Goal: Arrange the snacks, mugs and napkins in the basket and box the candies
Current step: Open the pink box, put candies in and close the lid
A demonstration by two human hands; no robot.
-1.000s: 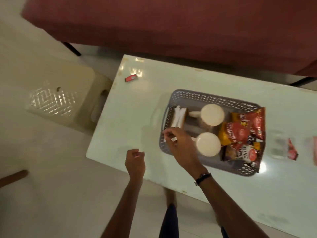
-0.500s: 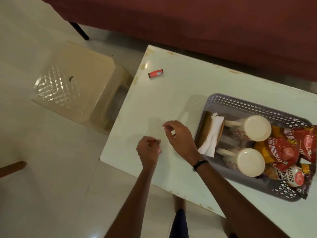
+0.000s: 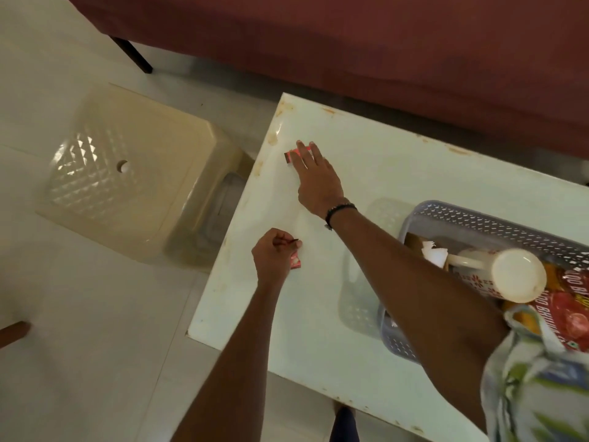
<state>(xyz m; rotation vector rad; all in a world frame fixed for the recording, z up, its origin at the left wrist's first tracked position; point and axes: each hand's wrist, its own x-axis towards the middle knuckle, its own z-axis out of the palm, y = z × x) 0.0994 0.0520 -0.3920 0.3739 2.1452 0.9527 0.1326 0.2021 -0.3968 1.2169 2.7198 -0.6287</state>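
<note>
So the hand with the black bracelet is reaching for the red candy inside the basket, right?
Not quite. The right hand with the black bracelet is reaching for the red candy, but that candy lies on the bare table near its far corner, not inside the basket. The head view shows the basket well off to the side.

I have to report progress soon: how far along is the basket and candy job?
Basket already holds mug, napkins and snack packets. Right hand reaches onto a red candy; left hand holds another wrapper. No candy box is in view.
</note>
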